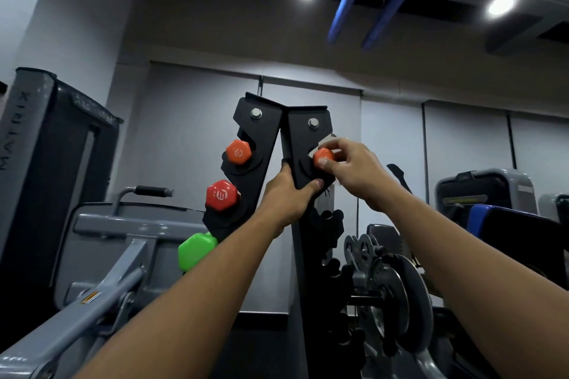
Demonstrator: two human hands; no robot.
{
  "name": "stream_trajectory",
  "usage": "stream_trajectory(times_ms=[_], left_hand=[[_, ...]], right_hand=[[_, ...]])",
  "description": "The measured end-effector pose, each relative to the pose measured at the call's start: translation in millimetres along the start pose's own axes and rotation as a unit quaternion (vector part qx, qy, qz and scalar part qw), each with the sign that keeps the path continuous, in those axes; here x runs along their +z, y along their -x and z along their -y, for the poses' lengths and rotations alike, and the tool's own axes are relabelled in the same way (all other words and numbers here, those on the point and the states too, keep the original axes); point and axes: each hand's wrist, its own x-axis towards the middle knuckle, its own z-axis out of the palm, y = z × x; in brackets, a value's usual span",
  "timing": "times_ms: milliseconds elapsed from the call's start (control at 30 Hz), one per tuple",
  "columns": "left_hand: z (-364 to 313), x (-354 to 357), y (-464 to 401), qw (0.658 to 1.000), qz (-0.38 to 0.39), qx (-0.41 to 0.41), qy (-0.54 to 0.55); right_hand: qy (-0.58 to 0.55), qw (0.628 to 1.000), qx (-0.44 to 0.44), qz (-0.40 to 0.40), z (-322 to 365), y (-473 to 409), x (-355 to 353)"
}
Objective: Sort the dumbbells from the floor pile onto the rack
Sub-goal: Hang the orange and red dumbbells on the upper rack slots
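The word "MATRIX" runs vertically in dark letters down the grey upright of the weight machine (18, 132) at the left edge. The red dumbbell (221, 195) on the rack's left plate carries a white circular logo on its hexagonal end face, with small characters beside it that are too small to read. The orange dumbbell (238, 152) above it bears a similar faint circular mark, not legible. An orange-and-white warning label (91, 297) sits on the grey frame arm at lower left; its text is unreadable.
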Motion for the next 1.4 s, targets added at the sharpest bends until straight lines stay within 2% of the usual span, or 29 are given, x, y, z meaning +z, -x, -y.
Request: stream_trajectory(times_ms=[300, 600, 1000, 1200, 1400], left_hand=[[0.6, 3.7, 2.2, 1.000, -0.014, -0.003, 0.002], [-3.4, 1.9, 3.2, 1.000, -0.013, 0.003, -0.012], [-0.3, 2.3, 5.2, 1.000, -0.017, 0.005, -0.022], [-2.1, 1.5, 6.8, 1.000, -0.011, -0.001, -0.030], [-5.9, -2.5, 13.2, 0.998, -0.006, 0.003, -0.057]], right_hand=[[0.083, 0.996, -0.037, 0.000, -0.9, 5.8, 4.3], [0.104, 0.994, -0.028, -0.021, 4.0, -1.2, 9.6], [0.007, 0.997, 0.047, -0.063, -2.5, 12.7, 13.4], [-0.069, 0.994, 0.079, -0.039, -8.4, 14.2, 16.3], [-0.017, 0.998, 0.034, -0.054, -6.4, 26.4, 14.4]])
